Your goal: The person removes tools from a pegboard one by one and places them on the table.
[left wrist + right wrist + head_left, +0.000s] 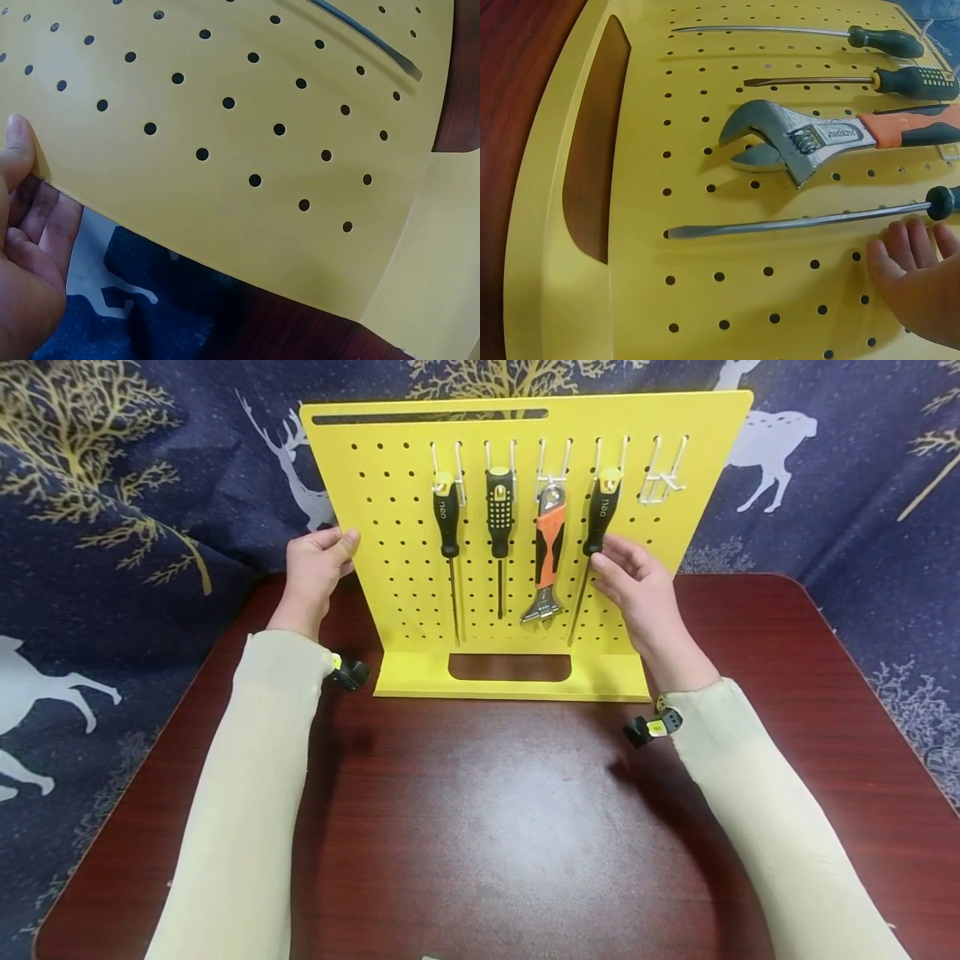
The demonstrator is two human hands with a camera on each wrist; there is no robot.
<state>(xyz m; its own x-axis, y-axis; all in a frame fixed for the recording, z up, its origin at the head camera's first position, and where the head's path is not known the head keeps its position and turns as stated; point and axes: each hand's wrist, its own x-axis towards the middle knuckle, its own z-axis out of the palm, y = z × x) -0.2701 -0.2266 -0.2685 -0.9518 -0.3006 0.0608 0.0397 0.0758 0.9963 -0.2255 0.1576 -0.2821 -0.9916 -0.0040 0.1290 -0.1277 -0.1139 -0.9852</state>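
Head view: we see the yellow pegboard (480,646) upright on the dark red table (517,810).
Left hand (318,568): pinching the pegboard's left edge, thumb in front, fingers behind, as we see it.
Right hand (641,581): relaxed, fingers loosely bent just beside the rightmost screwdriver (602,514), near where handle meets shaft; whether they touch it, we cannot tell.
Hanging tools: left of that one, we see the adjustable wrench (550,547), dotted-handle screwdriver (499,514) and leftmost screwdriver (447,518).
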